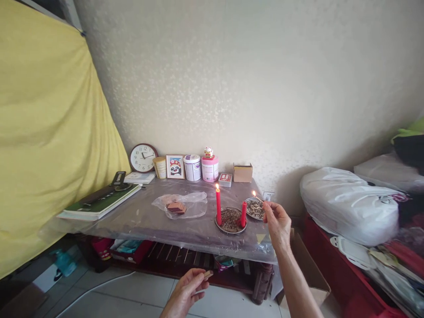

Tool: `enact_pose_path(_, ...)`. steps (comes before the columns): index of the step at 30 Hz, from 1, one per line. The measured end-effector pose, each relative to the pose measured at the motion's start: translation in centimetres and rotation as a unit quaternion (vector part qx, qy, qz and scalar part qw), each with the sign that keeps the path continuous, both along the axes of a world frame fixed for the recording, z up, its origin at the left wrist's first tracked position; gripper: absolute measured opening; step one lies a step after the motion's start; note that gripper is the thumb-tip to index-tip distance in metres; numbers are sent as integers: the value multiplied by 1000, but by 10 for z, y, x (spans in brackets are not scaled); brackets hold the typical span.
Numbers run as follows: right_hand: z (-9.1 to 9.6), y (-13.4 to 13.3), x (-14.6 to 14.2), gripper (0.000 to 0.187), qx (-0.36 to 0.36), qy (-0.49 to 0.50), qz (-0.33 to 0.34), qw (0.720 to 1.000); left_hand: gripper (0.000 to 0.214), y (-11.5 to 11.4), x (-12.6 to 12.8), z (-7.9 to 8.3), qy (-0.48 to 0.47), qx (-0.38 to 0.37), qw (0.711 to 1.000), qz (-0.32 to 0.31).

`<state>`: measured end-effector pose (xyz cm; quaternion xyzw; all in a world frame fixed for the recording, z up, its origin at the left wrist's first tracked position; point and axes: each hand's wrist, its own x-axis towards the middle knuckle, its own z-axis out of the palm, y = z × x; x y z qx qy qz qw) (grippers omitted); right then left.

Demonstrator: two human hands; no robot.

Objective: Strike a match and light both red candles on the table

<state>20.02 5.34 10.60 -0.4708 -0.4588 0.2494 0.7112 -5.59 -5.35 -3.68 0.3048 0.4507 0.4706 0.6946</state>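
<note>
My right hand point(277, 222) is raised at the table's right end, pinching a burning match point(259, 198) whose flame sits just above a short red candle point(243, 213). That candle is unlit. A taller red candle point(218, 206) beside it burns. Both stand on a round metal plate point(231, 220) strewn with dark bits. A second small plate point(255, 209) of spent matches lies behind. My left hand point(185, 293) is low, in front of the table, fingers closed on a small matchbox point(208, 274).
The low table point(139, 218) is covered in clear plastic. On it lie a plastic bag with brown pieces point(180, 205), books point(99, 202), a clock point(143, 157), tins, a small picture and a cardboard box point(243, 172). A yellow sheet hangs left; bagged bundles point(349, 204) pile right.
</note>
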Motion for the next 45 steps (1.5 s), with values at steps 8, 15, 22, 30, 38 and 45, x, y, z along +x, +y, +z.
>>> enact_pose_path(8, -2, 0, -1, 29, -18, -23, 7, 1000, 31, -2, 0, 5, -5, -6, 1000, -9)
enact_pose_path(15, -10, 7, -3, 29, -24, -58, 7, 998, 31, 0, 0, 1, -7, -1, 1000, -8)
enact_pose_path(22, -16, 14, -1, 28, -24, -106, 5, 994, 36, 0, -1, 0, 13, -1, 1000, -8)
enact_pose_path(30, -20, 22, 3, 29, -24, -163, -24, 986, 35, -3, 0, 2, 20, -1, 1000, -5)
enact_pose_path(38, -22, 23, 4, 28, -19, -205, -43, 978, 35, -3, 0, 3, 19, 0, 1000, -10)
enact_pose_path(45, -24, 25, 3, 30, -11, -220, -36, 975, 35, -3, 0, 5, 12, 3, 1000, -10)
